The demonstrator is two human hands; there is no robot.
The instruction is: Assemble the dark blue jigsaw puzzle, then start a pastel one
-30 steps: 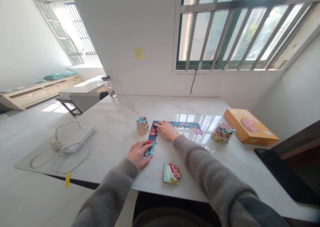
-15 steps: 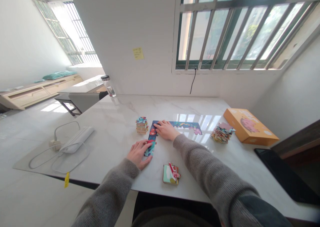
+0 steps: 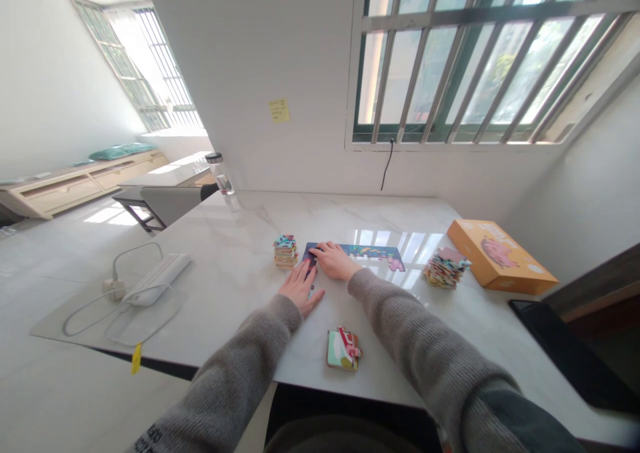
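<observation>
A joined strip of puzzle pieces (image 3: pixel 373 252) lies on the white marble-look table, running along the top and bending down at its left end. My left hand (image 3: pixel 301 286) rests flat over the left arm of the strip, fingers spread, hiding most of it. My right hand (image 3: pixel 335 260) lies palm down on the upper left corner, its fingers apart. One stack of pieces (image 3: pixel 285 251) stands just left of the strip. Another, messier stack (image 3: pixel 445 268) is to the right. A small pile (image 3: pixel 343 349) sits near the front edge, between my forearms.
An orange box (image 3: pixel 501 255) and a black tablet-like object (image 3: pixel 570 353) are at the right. A white power strip (image 3: pixel 157 280) with looping cables lies at the left. A clear bottle (image 3: pixel 221 174) stands at the back left corner. The table (image 3: pixel 240 233) meets a wall behind.
My left hand has moved up and to the right along the strip, covering its lower left part. My right hand stays at the corner. The view has shifted slightly.
</observation>
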